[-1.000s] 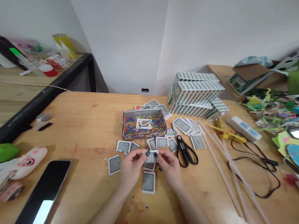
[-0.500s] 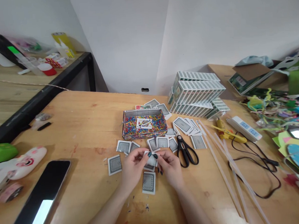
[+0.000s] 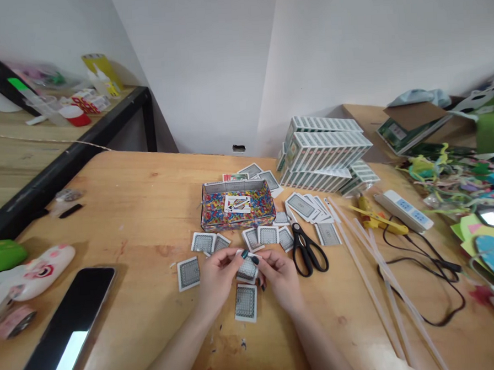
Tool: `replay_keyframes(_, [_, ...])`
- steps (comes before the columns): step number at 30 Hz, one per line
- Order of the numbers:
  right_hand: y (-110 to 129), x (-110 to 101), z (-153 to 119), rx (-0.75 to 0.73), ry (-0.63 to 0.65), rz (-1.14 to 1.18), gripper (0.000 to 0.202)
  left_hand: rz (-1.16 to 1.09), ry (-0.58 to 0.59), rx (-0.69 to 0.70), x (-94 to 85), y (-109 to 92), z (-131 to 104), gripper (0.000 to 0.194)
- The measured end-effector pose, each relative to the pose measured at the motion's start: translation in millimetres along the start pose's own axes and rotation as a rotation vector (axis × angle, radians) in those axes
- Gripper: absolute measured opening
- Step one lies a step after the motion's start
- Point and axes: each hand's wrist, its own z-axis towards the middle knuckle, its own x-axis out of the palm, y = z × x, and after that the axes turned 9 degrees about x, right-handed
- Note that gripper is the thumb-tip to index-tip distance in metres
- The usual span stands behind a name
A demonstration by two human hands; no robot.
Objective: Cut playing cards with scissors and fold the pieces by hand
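Between them, my left hand (image 3: pixel 221 277) and my right hand (image 3: pixel 279 274) pinch a grey-patterned playing card (image 3: pixel 247 266) by its upper edge; it looks bent. Both thumbs have dark green nails and meet near the top of the card. Just below lies a loose card piece (image 3: pixel 245 303), back up. Another card piece (image 3: pixel 188 273) rests left of my left hand. Beyond my hands stands an open box (image 3: pixel 238 226) with a colourful lining and a face card (image 3: pixel 237 204) inside. Black scissors (image 3: pixel 306 251) lie right of my right hand.
Stacked striped card boxes (image 3: pixel 328 150) stand at the back right. Clear glue sticks (image 3: pixel 385 288), a yellow glue gun (image 3: pixel 370 217) and a power strip (image 3: pixel 403 211) with a black cord lie to the right. A phone (image 3: pixel 66 327) is at the left, near a white toy (image 3: pixel 46 270).
My fingers have shifted slightly and the held card shows more of its patterned back, lower between my hands. The view has moved a little; the other things lie as before.
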Motion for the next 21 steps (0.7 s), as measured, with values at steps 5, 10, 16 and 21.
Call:
replay_keyframes(5, [1.8, 0.3, 0.1, 0.015, 0.027, -0.002, 0.032, 0.006, 0.009, 0.035, -1.1, 2.0, 0.8, 0.014])
replay_keyframes(10, [0.5, 0.1, 0.4, 0.02, 0.046, 0.006, 0.032, -0.009, -0.005, 0.03, -0.7, 3.2, 1.8, 0.015])
replay_keyframes(16, [0.7, -0.1, -0.3, 0.019, 0.054, 0.006, 0.03, -0.012, -0.007, -0.001, -0.4, 0.5, 2.5, 0.016])
replay_keyframes(21, [1.1, -0.3, 0.4, 0.025, 0.067, 0.014, 0.03, -0.004, -0.008, 0.004, -0.9, -0.5, 3.1, 0.016])
